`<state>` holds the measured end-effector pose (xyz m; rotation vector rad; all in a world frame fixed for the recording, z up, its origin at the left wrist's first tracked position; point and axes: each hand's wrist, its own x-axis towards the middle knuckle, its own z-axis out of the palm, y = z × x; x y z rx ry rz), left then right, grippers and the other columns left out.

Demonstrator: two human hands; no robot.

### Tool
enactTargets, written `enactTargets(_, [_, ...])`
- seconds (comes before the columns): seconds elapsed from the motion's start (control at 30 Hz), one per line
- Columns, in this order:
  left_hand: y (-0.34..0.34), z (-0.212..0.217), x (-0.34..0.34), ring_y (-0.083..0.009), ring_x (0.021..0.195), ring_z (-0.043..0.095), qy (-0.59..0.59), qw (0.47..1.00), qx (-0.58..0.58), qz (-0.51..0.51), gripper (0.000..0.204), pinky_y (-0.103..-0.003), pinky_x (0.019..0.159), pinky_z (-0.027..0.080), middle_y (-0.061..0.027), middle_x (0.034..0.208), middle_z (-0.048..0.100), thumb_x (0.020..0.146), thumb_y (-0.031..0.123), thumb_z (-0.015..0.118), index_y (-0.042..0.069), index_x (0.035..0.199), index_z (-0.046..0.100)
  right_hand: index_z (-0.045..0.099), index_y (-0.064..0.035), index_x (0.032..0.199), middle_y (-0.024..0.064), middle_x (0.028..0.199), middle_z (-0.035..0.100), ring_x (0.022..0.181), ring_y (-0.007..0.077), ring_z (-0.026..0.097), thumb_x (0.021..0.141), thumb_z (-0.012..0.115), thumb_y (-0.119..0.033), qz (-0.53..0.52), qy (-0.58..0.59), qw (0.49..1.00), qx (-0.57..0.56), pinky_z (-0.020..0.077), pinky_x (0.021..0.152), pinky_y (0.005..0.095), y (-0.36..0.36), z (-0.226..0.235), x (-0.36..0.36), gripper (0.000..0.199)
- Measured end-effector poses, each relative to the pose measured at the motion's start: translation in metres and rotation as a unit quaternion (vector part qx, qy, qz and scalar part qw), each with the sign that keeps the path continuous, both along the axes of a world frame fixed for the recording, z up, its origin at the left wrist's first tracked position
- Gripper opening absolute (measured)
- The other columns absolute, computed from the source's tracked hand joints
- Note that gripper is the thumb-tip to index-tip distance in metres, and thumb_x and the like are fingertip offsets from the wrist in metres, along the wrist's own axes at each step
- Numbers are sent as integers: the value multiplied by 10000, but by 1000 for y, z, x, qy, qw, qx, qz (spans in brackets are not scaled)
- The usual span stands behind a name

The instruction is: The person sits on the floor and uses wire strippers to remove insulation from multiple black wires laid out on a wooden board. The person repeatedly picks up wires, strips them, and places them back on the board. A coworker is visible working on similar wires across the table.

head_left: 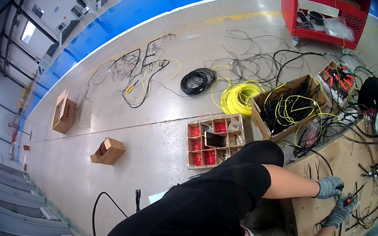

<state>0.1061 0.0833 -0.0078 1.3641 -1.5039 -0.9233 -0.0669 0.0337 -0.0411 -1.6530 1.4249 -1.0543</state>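
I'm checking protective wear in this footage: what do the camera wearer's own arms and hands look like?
The left hand and right hand wear grey, fabric-looking gloves that end around the wrists. Both forearms show bare. The left arm has a short black sleeve; the right sleeve's edge is unclear. Any markings on the gloves are too small to tell.

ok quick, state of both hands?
Left hand: fingers curled by a black cable; can't tell if it's gripping.
Right hand: closed, holding a red-and-black hand tool.
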Motion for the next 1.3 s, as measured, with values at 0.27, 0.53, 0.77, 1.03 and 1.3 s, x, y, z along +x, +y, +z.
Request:
enactTargets(0.27, [1,-1,-2,-342,835,543,11,1000,-18,-3,220,-395,734,433,-180,832,580,713,185,593,13,848,567,460,-28,1093,55,1019,497,904,144,476,797,552,-7,-7,-37,998,55,399,814,251,1,-1,-4,311])
enactTargets(0.53, [7,-10,-4,-316,781,561,60,998,-13,-6,214,-370,703,444,-178,799,585,694,173,631,13,825,575,467,-35,1075,28,942,485,816,118,454,777,583,-16,11,-24,1000,-8,407,748,244,5,-11,-4,320])
enactTargets(0.77, [-12,-46,8,-145,739,554,213,977,1,-22,165,-272,712,460,-70,813,605,795,180,580,49,892,599,384,6,1227,95,1035,529,898,176,513,737,568,-22,0,-14,1000,-27,424,777,267,23,-5,10,525])
enactTargets(1.03, [-9,10,9,-36,591,415,263,950,164,-46,133,-182,540,368,41,757,542,827,130,582,48,931,595,474,13,1036,189,942,550,858,311,544,706,574,-121,6,272,961,39,439,761,358,64,82,6,370])
enactTargets(1.3, [-2,16,9,-52,582,429,259,947,187,-30,131,-188,544,371,21,750,544,837,119,563,54,951,581,487,-19,979,151,929,562,904,295,529,672,646,-159,16,402,914,58,434,782,392,70,91,20,374])
